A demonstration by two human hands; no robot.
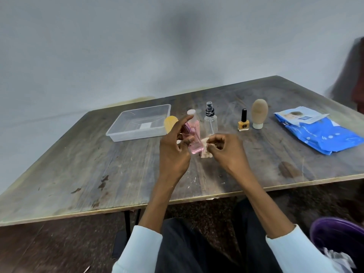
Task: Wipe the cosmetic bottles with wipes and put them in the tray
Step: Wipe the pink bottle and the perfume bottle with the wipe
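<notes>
Left hand gripping pink bottle, tray

A plain, bare room — perhaps a home: a worn, scratched wooden surface against a blank pale wall at 12 o'clock, dark speckled floor below.

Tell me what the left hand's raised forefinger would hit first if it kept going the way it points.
The left hand holds the pink bottle; its forefinger points up and right across the white cap. Past that, probably the clear spray bottle, though depth is uncertain.
</notes>
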